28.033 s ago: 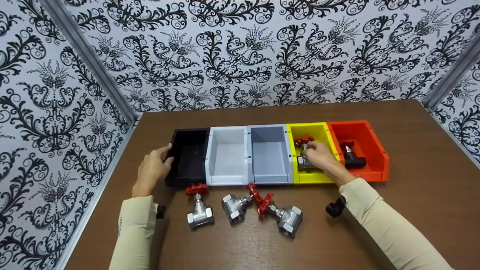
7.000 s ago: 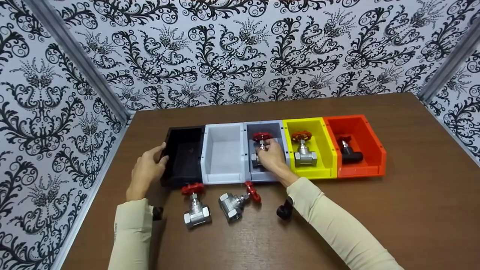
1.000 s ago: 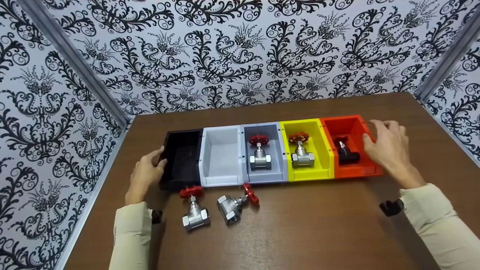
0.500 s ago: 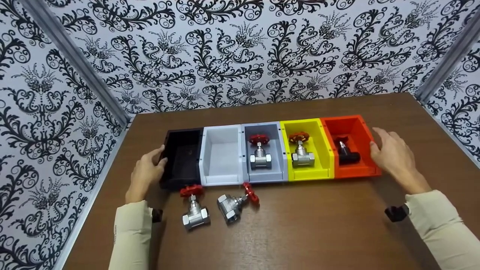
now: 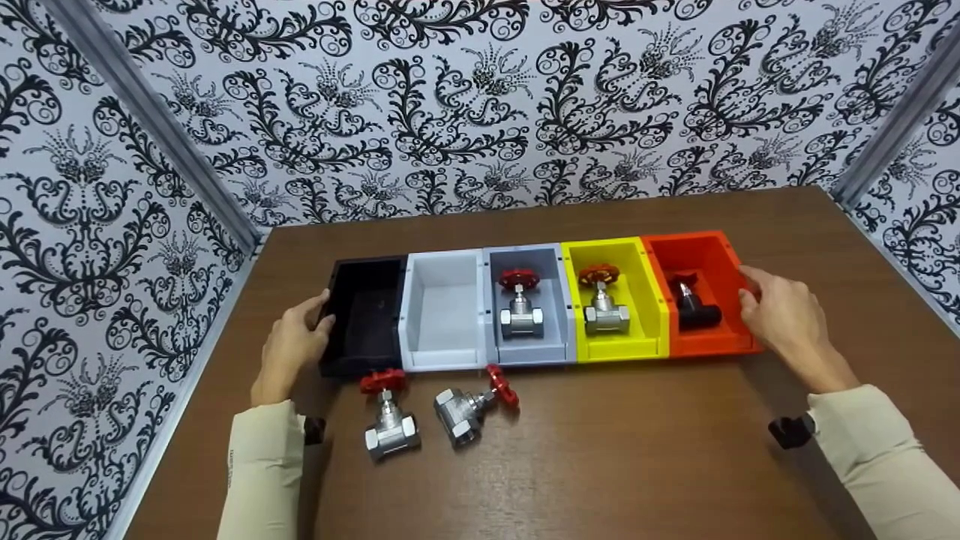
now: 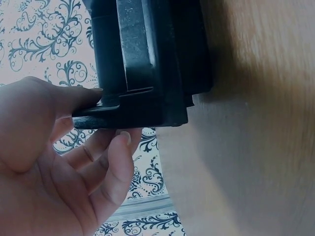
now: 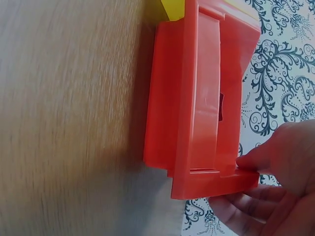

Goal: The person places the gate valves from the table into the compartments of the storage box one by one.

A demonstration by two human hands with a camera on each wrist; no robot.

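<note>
Pinching red bin [image 5: 716, 346], R hand [image 5: 787, 319], prev. on valve [image 5: 520, 319]

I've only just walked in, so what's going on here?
A person's left hand grips the black bin, the right hand the red bin, at either end of a five-bin row. One metal valve sits in the grey bin, another in the yellow bin, a black-bodied valve in the red. Two more metal valves lie on the table in front.
</note>
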